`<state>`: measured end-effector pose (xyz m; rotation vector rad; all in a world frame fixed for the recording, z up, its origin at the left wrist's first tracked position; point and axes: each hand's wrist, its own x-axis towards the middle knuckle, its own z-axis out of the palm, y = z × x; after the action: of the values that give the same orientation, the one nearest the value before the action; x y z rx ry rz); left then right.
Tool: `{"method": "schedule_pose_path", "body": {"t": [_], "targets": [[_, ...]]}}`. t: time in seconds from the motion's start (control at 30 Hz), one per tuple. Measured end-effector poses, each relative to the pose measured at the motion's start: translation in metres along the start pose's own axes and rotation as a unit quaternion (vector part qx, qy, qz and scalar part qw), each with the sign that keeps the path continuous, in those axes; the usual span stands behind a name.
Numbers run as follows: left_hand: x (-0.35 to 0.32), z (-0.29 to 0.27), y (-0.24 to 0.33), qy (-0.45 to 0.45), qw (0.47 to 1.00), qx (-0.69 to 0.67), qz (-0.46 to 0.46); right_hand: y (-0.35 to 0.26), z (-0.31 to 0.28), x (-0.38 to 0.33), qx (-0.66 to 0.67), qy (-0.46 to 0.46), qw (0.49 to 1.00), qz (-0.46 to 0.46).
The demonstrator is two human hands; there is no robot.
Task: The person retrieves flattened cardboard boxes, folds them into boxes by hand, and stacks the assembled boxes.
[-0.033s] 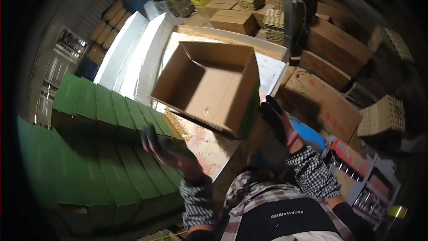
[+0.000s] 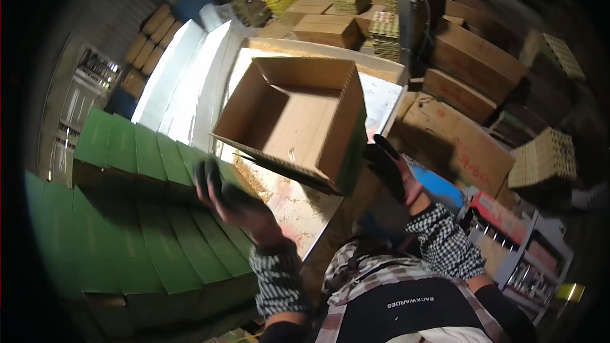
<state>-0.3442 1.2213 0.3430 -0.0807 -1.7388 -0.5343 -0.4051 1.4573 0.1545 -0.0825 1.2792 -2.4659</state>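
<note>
An open, upright cardboard box (image 2: 305, 117), brown inside and green outside, rests on a white tabletop (image 2: 305, 216). Only a small pale mark shows on its inner bottom. My left hand (image 2: 232, 200), in a dark-palmed glove, hovers off the box's near left corner, beside the green boxes. Its fingers are apart and bent a little, holding nothing. Close to the box's right wall is my right hand (image 2: 397, 171), gloved the same way, its fingers stretched out and holding nothing. Whether it touches that wall I cannot tell.
Green boxes (image 2: 114, 216) stand in stacked rows at the left. White panels (image 2: 184, 82) rise behind the table's left side. Flattened cartons (image 2: 457, 133) and egg trays (image 2: 543, 159) are at the right. A red-and-grey machine (image 2: 515, 235) stands at the lower right.
My left hand has risen slightly and its fingers look more spread. The whole view has shifted a little; the box stays in nearly the same place.
</note>
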Motion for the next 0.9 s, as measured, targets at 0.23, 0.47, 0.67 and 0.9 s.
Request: {"method": "schedule_pose_path", "body": {"t": [0.23,0.47,0.67,0.9], "targets": [[0.013,0.065,0.073,-0.136,0.972,-0.098,0.167,-0.033,0.036,-0.010,0.145,-0.051,0.975,-0.160],[-0.023,0.040,0.089,-0.354,0.716,-0.589,-0.126,-0.084,-0.015,-0.126,-0.068,0.106,0.935,-0.331],[-0.181,0.122,0.021,-0.652,0.625,-0.417,-0.103,0.039,-0.182,-0.181,0.102,0.275,0.952,-0.083],[-0.376,0.105,-0.016,-0.659,0.743,0.039,-0.111,0.086,-0.203,-0.158,-0.113,0.604,0.751,-0.242]]}}
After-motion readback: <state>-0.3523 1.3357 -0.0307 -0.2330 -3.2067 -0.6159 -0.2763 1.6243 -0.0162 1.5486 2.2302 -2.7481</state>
